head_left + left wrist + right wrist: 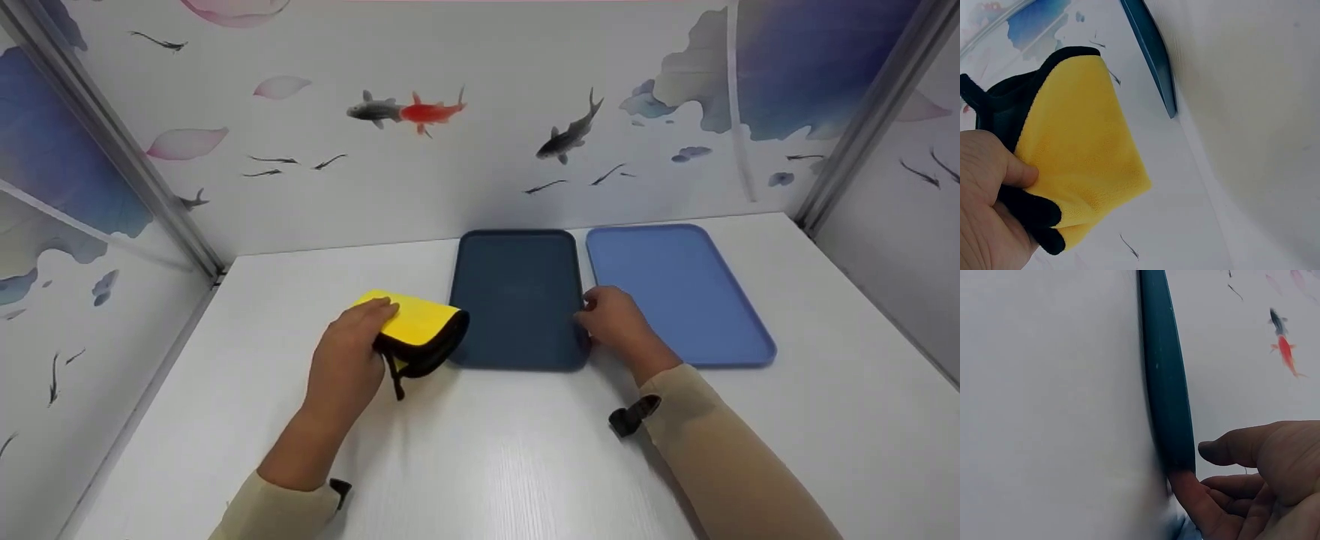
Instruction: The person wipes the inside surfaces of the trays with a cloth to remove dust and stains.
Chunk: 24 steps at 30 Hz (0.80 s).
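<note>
In my left hand [346, 367] I hold a folded yellow cleaning cloth [420, 319] with black edging and a black hanging loop, over the table left of the dark tray. The left wrist view shows the thumb pressing on the plush yellow face of the cloth [1081, 135], its folds gripped below. My right hand [619, 324] is at the right edge of the dark blue-green tray [517, 300]. Seen from the right wrist, one finger touches the lower rim of the tray [1168, 377], while the thumb stands apart from it.
A lighter blue tray [679, 292] lies to the right of the dark one, partly behind my right forearm. Both trays rest on a white table [487, 457]. White panels [480, 172] with painted fish enclose its back and sides.
</note>
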Tool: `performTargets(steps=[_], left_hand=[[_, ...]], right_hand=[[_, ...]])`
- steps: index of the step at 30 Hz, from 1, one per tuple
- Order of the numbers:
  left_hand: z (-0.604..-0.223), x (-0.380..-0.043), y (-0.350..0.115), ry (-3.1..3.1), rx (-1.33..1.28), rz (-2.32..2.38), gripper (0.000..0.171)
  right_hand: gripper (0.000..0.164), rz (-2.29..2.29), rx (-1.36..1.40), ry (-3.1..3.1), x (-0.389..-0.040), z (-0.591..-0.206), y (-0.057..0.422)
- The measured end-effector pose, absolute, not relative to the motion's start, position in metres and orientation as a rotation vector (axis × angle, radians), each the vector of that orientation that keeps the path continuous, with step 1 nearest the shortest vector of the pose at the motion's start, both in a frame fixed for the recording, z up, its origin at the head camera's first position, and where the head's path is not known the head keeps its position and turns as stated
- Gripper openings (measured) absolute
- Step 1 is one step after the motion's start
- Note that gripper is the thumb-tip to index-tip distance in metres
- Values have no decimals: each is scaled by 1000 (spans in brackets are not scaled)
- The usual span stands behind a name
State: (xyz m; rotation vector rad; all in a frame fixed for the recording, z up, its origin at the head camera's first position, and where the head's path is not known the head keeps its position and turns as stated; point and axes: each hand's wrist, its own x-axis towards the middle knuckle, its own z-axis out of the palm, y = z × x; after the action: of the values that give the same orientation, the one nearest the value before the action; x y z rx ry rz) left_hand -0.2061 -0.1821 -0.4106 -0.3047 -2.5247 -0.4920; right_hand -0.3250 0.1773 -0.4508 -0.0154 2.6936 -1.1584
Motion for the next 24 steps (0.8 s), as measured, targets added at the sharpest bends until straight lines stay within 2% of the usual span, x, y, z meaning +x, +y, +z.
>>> performTargets(steps=[8,12,13,16,18,24], left_hand=[[-409,-205,-181,-2515,-304,-494,54],[-409,-205,-181,-2512,-306,-494,53],[-409,-205,-181,-2509,-308,-495,53],[-409,-205,-181,-2497,-319,-494,53],[-410,-205,-181,-2489,-329,-499,53],[-410,-205,-181,-2487,-334,-511,53]], right_hand=[[30,-1058,-70,2777,-326,-451,179],[7,-1010,-113,2831,-326,-451,179],[5,-1004,-123,2840,-326,-451,179],[28,-997,-146,2851,-326,-452,180],[35,-998,-161,2855,-327,-454,181],[35,-1025,-166,2863,-328,-457,181]])
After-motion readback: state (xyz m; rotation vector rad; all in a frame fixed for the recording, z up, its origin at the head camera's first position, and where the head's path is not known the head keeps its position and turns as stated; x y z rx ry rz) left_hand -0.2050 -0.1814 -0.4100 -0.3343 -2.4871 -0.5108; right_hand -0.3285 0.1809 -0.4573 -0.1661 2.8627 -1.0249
